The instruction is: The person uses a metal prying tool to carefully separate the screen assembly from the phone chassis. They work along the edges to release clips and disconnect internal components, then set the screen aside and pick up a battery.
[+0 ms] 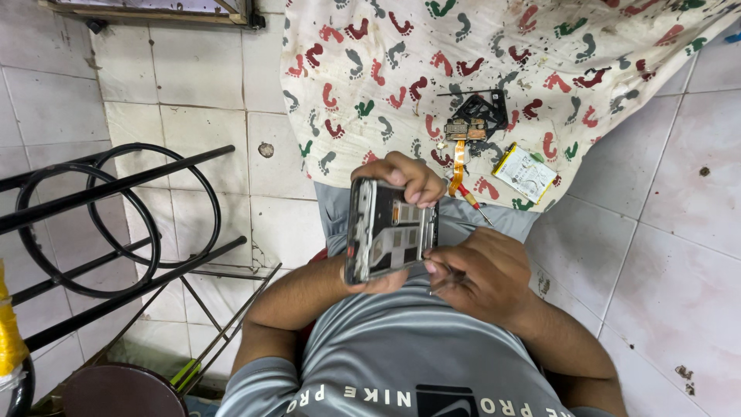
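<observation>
My left hand point(401, 181) grips an opened phone frame point(388, 230), back cover off, circuit parts showing. It is held above my lap with fingers over its top edge and thumb under its lower edge. My right hand point(482, 274) sits at the phone's right edge, fingers pinched on thin metal tweezers point(446, 283) whose tip touches the phone's side. On a white cloth point(494, 46) printed with coloured footprints lie a small black board with an orange ribbon cable point(472, 122), a flat battery point(525, 173) and a red-handled screwdriver point(472, 201).
A black metal stand with ring-shaped rails point(108, 220) is at the left on the white tiled floor point(664, 232). A round dark stool top point(123, 390) shows at the bottom left. A yellow wrapped object point(9, 332) is at the left edge.
</observation>
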